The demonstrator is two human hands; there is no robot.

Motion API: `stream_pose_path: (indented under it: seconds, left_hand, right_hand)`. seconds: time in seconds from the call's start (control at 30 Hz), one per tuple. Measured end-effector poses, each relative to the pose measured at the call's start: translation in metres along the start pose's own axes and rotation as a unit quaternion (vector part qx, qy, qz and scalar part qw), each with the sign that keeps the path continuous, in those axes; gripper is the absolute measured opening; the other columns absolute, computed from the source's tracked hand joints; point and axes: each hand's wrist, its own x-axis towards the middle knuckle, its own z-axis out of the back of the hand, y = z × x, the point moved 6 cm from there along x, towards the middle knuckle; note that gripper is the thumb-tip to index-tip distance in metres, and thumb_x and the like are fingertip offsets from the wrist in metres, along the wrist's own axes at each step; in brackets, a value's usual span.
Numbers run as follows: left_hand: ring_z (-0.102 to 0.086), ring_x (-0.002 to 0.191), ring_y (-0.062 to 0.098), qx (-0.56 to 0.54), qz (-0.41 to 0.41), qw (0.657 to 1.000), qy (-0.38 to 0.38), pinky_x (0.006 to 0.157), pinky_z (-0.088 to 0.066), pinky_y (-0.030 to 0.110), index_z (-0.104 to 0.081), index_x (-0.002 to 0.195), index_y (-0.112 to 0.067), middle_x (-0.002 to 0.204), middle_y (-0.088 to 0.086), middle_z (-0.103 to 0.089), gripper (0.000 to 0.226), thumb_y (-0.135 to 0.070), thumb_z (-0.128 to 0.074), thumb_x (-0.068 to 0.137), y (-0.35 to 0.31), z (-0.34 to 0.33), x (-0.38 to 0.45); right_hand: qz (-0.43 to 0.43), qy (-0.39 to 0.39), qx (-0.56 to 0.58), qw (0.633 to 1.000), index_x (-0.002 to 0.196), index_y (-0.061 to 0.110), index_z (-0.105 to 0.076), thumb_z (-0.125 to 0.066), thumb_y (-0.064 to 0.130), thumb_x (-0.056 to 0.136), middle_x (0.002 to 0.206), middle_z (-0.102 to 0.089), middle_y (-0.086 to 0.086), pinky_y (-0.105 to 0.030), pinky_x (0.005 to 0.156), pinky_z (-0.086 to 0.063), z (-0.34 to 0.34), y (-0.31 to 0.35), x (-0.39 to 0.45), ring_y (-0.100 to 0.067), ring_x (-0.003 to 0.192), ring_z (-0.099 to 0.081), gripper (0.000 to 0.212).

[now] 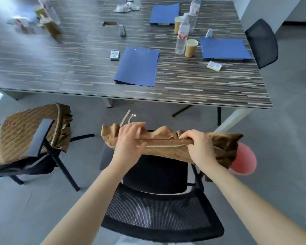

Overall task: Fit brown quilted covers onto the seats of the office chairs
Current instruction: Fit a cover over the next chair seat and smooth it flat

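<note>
Both hands hold a bunched brown quilted cover [168, 147] in the air above the black seat [157, 172] of the nearest office chair [159, 214], whose mesh back is closest to the camera. The left hand [127, 140] grips the cover's left part, thumb under and fingers [134, 128] curled over the gathered edge; the right hand [200, 145] clutches the folded fabric further right, its fingers curled tight around it. The cover's right end hangs down in front of a pink bucket [245, 160] on the floor; whether anything lies in the bucket cannot be told. A thin cord [127, 116] rises from the cover's far edge. To the left a second chair [34, 147] lies tipped over, with another brown cover [19, 131] already pulled over its seat. Beyond stands the striped tabletop [201, 89], bearing three blue folders [138, 66], two paper cups [191, 47] whose contents cannot be seen, clear water bottles [182, 34], small packets [114, 55] and crumpled wrappers [127, 6]. A further black chair [261, 43] stands at the tabletop's right end.
</note>
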Motion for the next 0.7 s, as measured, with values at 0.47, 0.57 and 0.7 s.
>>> stream_pose_path:
  seconds: [0.47,0.57,0.7]
  left_hand:
    - [-0.062,0.069,0.018,0.059,0.068,0.996,-0.004,0.059,-0.046,0.032,-0.063,0.074,-0.032,0.065,-0.007,-0.064,0.013,-0.035,-0.075,0.078,0.046,0.044,-0.003]
    - [-0.061,0.069,0.013,0.047,0.064,0.997,0.025,0.057,-0.041,0.028,-0.061,0.074,-0.038,0.064,-0.012,-0.063,0.015,-0.037,-0.075,0.079,0.051,0.049,-0.005]
    - [-0.058,0.063,0.009,0.008,0.093,0.996,0.014,0.056,-0.041,0.028,-0.062,0.067,-0.033,0.059,-0.011,-0.061,0.018,-0.034,-0.076,0.078,0.071,0.064,-0.001]
  right_hand:
    - [0.121,-0.148,0.063,0.979,0.096,0.012,-0.073,-0.064,0.002,0.086,0.102,-0.070,-0.001,-0.009,0.097,-0.038,0.004,0.066,-0.001,-0.013,0.106,-0.059,0.017]
    - [0.109,-0.152,0.073,0.980,0.093,0.011,-0.073,-0.062,0.000,0.086,0.104,-0.068,-0.002,-0.016,0.097,-0.045,-0.003,0.068,-0.007,-0.013,0.105,-0.059,0.016]
    - [0.039,-0.177,0.126,0.975,0.092,0.011,-0.071,-0.059,-0.001,0.088,0.103,-0.060,0.000,-0.022,0.089,-0.047,-0.003,0.051,-0.017,-0.013,0.101,-0.057,0.018]
